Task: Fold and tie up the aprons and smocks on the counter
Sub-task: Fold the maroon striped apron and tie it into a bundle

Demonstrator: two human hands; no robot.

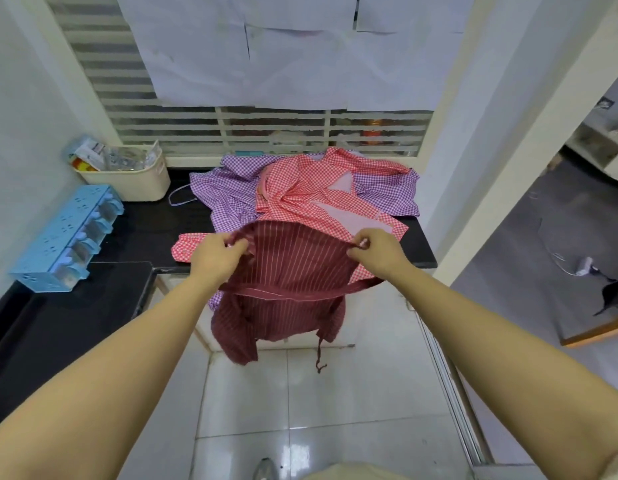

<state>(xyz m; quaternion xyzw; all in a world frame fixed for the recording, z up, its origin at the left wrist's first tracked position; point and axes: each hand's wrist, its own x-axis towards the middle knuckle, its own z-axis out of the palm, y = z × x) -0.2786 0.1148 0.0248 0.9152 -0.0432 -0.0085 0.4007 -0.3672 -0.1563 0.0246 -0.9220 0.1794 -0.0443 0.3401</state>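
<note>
On the black stone counter [144,223] the red-checked cloth smock [300,192] lies atop the purple-checked cloth smock [224,192]. Left of them sits the cream plastic basket [127,181], with the blue plastic drawer organiser [68,237] before it. The maroon striped cloth apron [293,271] hangs in front, past the counter's edge.

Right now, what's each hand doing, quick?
Left hand: pinching the top edge of the dark red striped apron.
Right hand: pinching the same apron's top edge, other side.
</note>
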